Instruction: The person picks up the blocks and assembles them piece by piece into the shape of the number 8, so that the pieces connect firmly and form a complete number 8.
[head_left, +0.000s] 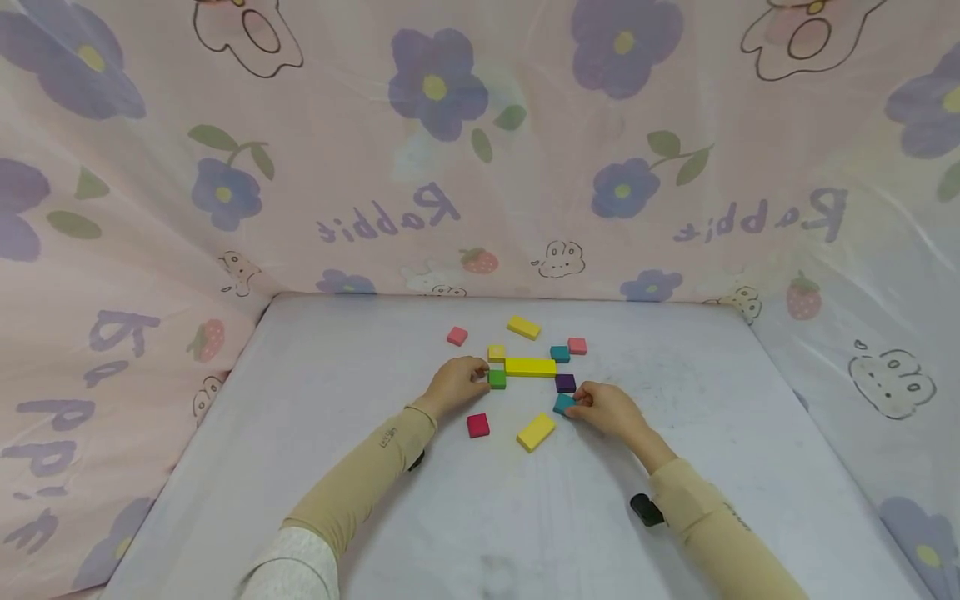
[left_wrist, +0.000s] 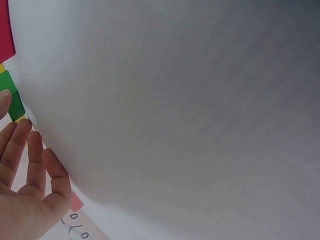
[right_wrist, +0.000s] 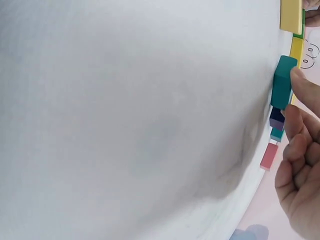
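Note:
My left hand (head_left: 456,383) is at the left end of a long yellow block (head_left: 530,367). Thumb and forefinger pinch a small green block (head_left: 497,379) there, the thumb lying across it in the left wrist view. Just beyond the green block is a small pale yellow block (head_left: 497,353). With thumb and forefinger, my right hand (head_left: 611,408) pinches a teal block (right_wrist: 283,82), its other fingers curled. That block is just nearer to me than a dark purple block (head_left: 566,383) at the long block's right end. A second teal block (head_left: 560,354) lies beyond the purple one.
Two more yellow blocks lie apart, one at the far side (head_left: 523,327) and one at the near side (head_left: 536,433). A red block (head_left: 477,425) is near my left wrist. Pink blocks lie at far left (head_left: 457,336) and far right (head_left: 577,346). Patterned cloth (head_left: 525,167) walls the white table.

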